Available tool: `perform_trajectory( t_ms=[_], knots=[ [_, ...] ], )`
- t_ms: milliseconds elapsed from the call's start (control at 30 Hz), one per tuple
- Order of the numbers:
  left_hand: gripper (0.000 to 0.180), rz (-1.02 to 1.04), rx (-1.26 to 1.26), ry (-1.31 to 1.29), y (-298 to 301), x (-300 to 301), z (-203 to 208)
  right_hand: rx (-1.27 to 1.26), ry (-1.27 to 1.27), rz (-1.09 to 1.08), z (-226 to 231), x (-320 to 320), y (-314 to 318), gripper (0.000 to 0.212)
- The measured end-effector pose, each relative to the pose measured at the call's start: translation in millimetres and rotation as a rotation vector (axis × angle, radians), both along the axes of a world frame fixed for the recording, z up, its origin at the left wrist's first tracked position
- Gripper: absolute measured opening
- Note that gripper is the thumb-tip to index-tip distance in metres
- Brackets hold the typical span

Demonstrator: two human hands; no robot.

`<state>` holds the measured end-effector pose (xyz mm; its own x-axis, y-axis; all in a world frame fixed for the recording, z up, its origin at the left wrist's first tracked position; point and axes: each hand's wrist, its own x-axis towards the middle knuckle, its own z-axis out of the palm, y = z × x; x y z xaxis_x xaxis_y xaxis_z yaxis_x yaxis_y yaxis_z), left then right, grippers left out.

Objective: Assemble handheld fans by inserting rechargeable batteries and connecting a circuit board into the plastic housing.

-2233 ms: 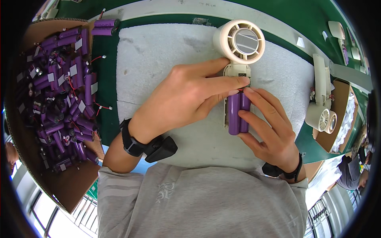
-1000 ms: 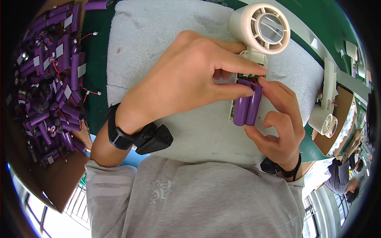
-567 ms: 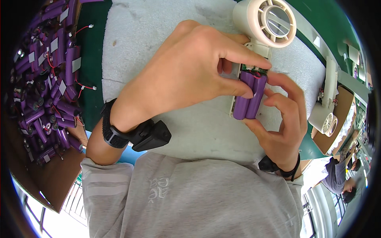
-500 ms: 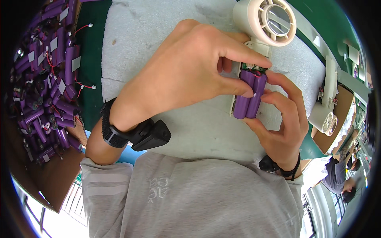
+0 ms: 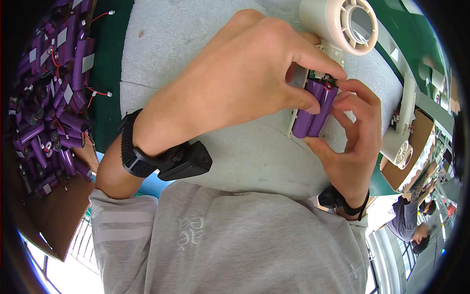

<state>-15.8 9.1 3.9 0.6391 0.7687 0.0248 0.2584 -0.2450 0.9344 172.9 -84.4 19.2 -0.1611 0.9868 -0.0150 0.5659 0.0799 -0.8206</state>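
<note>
Purple battery pack (image 5: 315, 109) sits right of centre in my view, pinched along its lower right edge by my right hand (image 5: 353, 142), fingers curled tight. My left hand (image 5: 240, 83) presses thumb and forefinger on its top end. Beyond, the cream fan (image 5: 342, 24) lies upper right.
</note>
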Motion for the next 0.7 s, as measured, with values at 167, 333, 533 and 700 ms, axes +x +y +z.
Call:
perform_trajectory(
  t_ms=[167,333,533,700],
  knots=[
    [0.043,0.043,0.027,-0.112,-1.5,0.3,-9.0,-0.002,0.058,-0.017,1.5,0.2,6.5,0.070],
    [0.043,0.055,0.033,-0.088,-1.5,1.3,-5.6,0.128,-0.130,0.112,-2.8,6.6,5.6,0.077],
    [0.042,0.089,-0.069,-0.036,-3.7,0.1,3.2,0.211,-0.406,0.091,4.9,-0.5,-5.3,0.071],
    [0.043,0.091,-0.016,-0.095,-5.5,-1.1,-3.1,0.247,-0.490,0.132,8.4,-1.4,-3.8,0.071]
  ],
)
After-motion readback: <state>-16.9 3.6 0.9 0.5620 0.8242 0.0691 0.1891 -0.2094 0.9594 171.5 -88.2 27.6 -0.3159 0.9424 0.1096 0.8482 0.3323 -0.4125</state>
